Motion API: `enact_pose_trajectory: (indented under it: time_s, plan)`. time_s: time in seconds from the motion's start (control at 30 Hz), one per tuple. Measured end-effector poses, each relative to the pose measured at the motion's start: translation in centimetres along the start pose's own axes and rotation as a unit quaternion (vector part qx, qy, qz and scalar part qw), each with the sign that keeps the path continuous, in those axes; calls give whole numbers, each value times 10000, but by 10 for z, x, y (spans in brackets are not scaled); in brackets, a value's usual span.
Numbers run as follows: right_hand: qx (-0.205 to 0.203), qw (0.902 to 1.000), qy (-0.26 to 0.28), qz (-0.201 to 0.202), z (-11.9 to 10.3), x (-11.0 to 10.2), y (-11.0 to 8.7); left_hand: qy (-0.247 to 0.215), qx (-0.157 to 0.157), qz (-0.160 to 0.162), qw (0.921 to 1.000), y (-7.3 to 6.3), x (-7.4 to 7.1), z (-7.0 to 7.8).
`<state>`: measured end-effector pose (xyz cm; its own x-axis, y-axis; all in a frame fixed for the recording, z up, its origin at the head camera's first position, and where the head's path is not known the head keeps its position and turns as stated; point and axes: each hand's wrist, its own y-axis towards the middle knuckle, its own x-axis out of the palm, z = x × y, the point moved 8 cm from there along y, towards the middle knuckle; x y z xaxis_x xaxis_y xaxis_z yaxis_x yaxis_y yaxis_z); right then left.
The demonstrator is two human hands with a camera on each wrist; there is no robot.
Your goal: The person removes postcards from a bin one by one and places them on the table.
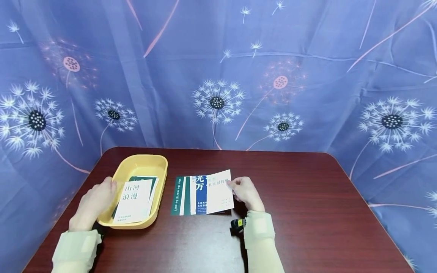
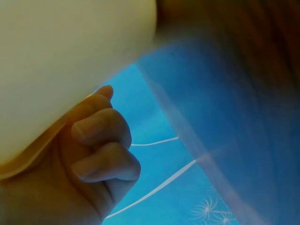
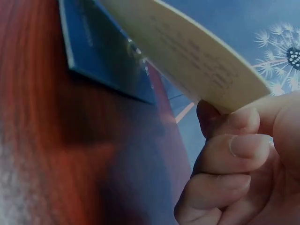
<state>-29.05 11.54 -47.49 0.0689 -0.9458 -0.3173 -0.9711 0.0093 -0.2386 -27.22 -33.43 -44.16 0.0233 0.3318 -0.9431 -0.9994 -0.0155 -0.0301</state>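
A white card (image 1: 219, 193) with dark lettering is pinched at its right edge by my right hand (image 1: 246, 192). In the right wrist view the thumb and fingers of the right hand (image 3: 239, 159) hold the card (image 3: 192, 51) tilted up. Under and left of it lie overlapping cards, among them a blue card (image 1: 201, 197) and a green card (image 1: 176, 197). My left hand (image 1: 97, 199) grips the left rim of a yellow tray (image 1: 162, 189). Inside the tray a white card (image 1: 133, 201) lies over green and white ones. The tray's side (image 2: 61, 61) fills much of the left wrist view.
All of this sits on a dark red wooden table (image 1: 300, 212). A blue curtain (image 1: 177, 76) with dandelion prints hangs behind and beside the table. A small black device (image 1: 237, 224) with a yellow mark sits at my right wrist.
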Motion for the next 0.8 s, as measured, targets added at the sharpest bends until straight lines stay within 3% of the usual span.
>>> enact_pose_trajectory:
  time_s: [0.47,0.8]
  plan:
    - [290,9919,-1191,318,7,4,7,11,39,11,10000,0,-2,1]
    - [301,9896,-1407,12,12,9,9,-10,-22,-46,10000,-2,-1,-1]
